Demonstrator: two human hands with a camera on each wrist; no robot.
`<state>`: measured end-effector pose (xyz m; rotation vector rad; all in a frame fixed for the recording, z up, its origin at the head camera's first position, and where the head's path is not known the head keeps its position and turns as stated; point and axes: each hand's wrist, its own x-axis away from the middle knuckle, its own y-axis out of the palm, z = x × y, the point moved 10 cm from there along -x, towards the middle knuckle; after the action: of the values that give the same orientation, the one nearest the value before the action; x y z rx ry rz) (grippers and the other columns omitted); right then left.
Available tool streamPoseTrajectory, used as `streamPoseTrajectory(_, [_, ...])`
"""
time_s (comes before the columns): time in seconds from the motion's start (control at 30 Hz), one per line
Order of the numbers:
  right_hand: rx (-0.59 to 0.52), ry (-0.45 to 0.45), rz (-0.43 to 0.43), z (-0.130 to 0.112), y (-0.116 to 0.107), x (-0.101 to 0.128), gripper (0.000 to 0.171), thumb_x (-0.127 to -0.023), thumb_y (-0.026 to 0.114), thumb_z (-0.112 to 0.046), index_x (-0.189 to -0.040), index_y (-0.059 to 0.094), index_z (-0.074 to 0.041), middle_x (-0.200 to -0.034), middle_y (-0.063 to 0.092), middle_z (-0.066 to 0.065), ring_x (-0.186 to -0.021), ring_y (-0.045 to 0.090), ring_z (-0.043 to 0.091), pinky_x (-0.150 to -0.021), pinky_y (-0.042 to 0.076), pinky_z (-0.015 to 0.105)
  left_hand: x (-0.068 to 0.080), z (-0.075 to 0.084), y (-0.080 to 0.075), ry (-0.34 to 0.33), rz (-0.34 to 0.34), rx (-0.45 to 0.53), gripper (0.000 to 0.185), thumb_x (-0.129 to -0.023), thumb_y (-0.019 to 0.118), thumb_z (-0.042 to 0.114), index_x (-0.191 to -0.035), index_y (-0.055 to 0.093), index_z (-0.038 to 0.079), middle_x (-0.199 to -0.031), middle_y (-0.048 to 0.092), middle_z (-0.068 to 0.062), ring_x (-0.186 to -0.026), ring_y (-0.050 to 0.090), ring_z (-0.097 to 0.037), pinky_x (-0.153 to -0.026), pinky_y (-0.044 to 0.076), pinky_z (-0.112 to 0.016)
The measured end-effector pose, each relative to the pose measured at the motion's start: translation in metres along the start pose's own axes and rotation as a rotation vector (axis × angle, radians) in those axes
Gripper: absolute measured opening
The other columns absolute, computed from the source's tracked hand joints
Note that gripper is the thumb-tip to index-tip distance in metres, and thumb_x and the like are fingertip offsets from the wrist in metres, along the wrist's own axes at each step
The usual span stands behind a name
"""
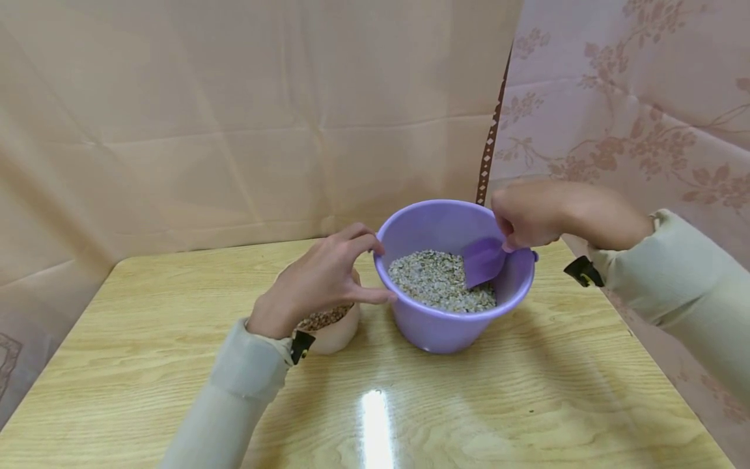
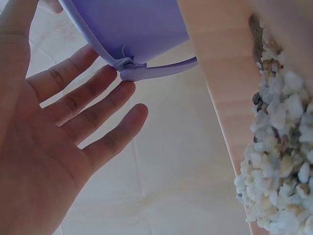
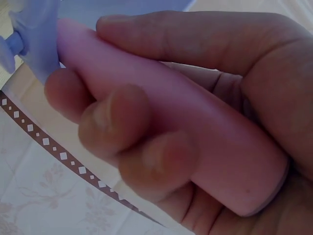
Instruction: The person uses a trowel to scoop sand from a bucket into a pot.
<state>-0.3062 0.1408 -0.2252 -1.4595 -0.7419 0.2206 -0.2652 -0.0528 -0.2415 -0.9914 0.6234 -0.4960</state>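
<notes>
My right hand [image 1: 527, 218] is wrapped tight around the pink handle [image 3: 195, 142] of a little purple scoop [image 1: 483, 260]. The scoop blade dips into the small pale stones [image 1: 439, 280] inside the purple bucket [image 1: 451, 326], which sits right under that hand.

My left hand [image 1: 319, 283] is open, with its fingers [image 2: 98, 105] spread beside the bucket wall and thumb near the rim. I can't tell if they really press on it. Under that hand sits a small tan bowl [image 1: 336, 335] with brownish stones in it.

To scoop well, I think I should steady the bucket with my left hand, push the blade in low and lift it slowly and flat, so no stones roll off onto the table [image 1: 498, 404].
</notes>
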Motion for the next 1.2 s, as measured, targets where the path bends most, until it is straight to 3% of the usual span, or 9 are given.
streamPoseTrajectory(0.23, [0.03, 0.008, 0.035, -0.005, -0.001, -0.004, 0.021, -0.075, 0.081, -0.007, -0.07, 0.061, -0.011, -0.068, 0.06, -0.001, -0.063, 0.058, 0.017, -0.057, 0.048, 0.033, 0.0, -0.001, 0.0, -0.002, -0.001, -0.002, 0.062, -0.075, 0.083, 0.053, -0.115, 0.066, 0.009, -0.119, 0.057, 0.0, -0.067, 0.059, -0.006, -0.062, 0.052, -0.022])
streamPoseTrajectory(0.5, [0.041, 0.057, 0.022, -0.007, 0.005, -0.01, 0.022, -0.077, 0.079, -0.006, -0.079, 0.058, -0.01, -0.075, 0.059, 0.003, -0.067, 0.059, 0.02, -0.06, 0.049, 0.036, 0.002, -0.004, 0.002, -0.009, 0.001, 0.031, 0.06, -0.077, 0.081, 0.054, -0.116, 0.064, 0.012, -0.12, 0.055, 0.002, -0.064, 0.06, -0.003, -0.061, 0.052, -0.021])
streamPoseTrajectory(0.73, [0.03, 0.009, -0.001, -0.021, 0.019, -0.022, 0.019, -0.078, 0.072, -0.001, -0.076, 0.055, -0.01, -0.073, 0.056, 0.005, -0.065, 0.059, 0.021, -0.056, 0.052, 0.031, 0.003, -0.005, 0.004, -0.006, 0.023, 0.029, 0.061, -0.076, 0.08, 0.056, -0.115, 0.064, 0.012, -0.117, 0.056, 0.005, -0.064, 0.059, -0.001, -0.057, 0.051, -0.021])
streamPoseTrajectory(1.2, [0.025, -0.026, 0.04, -0.012, 0.021, -0.028, 0.019, -0.076, 0.08, -0.007, -0.07, 0.062, -0.011, -0.068, 0.061, 0.002, -0.061, 0.06, 0.019, -0.056, 0.052, 0.03, 0.004, -0.01, 0.005, -0.035, 0.022, 0.031, 0.06, -0.075, 0.079, 0.059, -0.115, 0.063, 0.018, -0.12, 0.054, 0.008, -0.064, 0.06, 0.001, -0.056, 0.051, -0.021])
